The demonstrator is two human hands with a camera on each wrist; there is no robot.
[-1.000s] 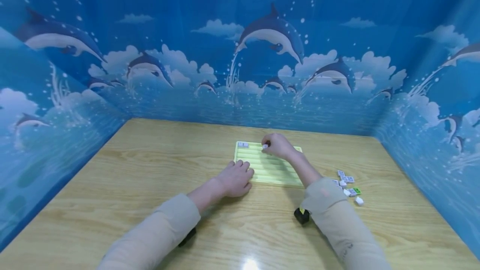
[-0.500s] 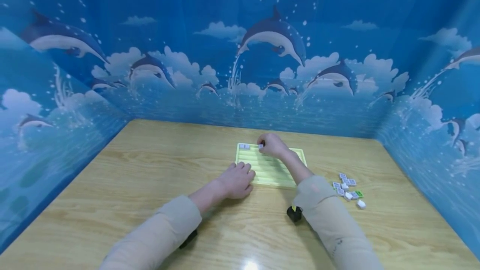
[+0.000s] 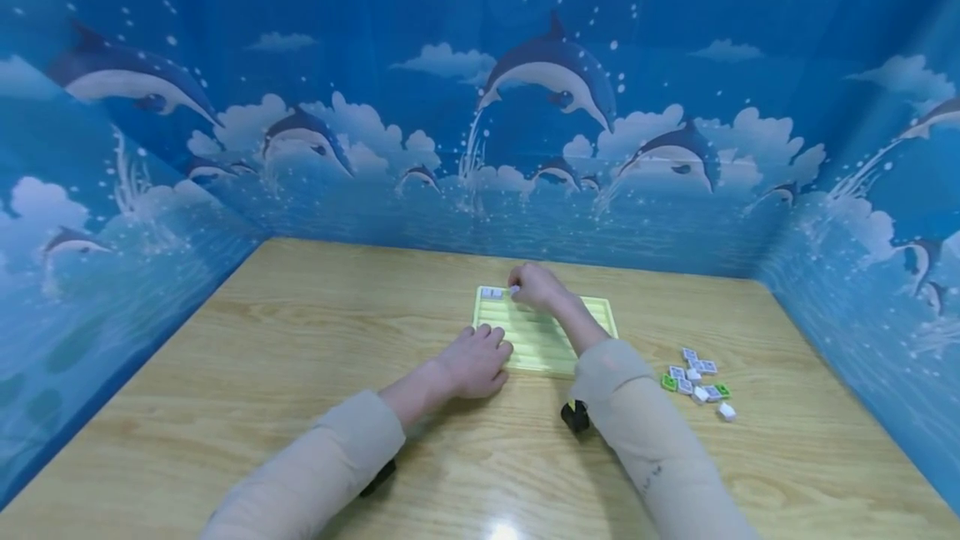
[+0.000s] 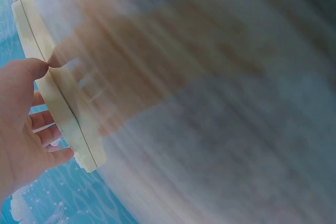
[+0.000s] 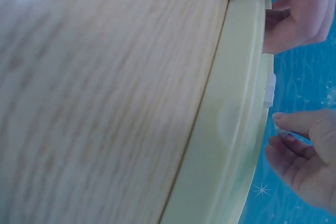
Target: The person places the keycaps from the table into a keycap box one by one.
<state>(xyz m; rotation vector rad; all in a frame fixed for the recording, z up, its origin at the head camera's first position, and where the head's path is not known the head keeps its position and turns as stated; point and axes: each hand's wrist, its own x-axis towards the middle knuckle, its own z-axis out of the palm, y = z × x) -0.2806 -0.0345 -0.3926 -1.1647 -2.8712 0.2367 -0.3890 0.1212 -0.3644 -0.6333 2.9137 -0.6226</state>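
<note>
A pale yellow ridged tray lies on the table. My left hand holds its near left corner; in the left wrist view the thumb presses the front wall while the fingers reach over the rim. Two small whitish tiles sit side by side in the far left of the top row. Just right of them, my right hand pinches another small white tile between thumb and fingertips. The right wrist view shows this pinched tile mostly covered by the fingers, and whether it touches the tray cannot be told.
To the right of the tray lies a loose cluster of small tiles, mostly white or grey, with green ones among them. A lone white tile is at its near side. A blue dolphin-print curtain surrounds the wooden table.
My right hand has moved left along the tray's top row with the pinched tile, closer to the two seated tiles. The left hand stays on the corner. The view has shifted slightly.
</note>
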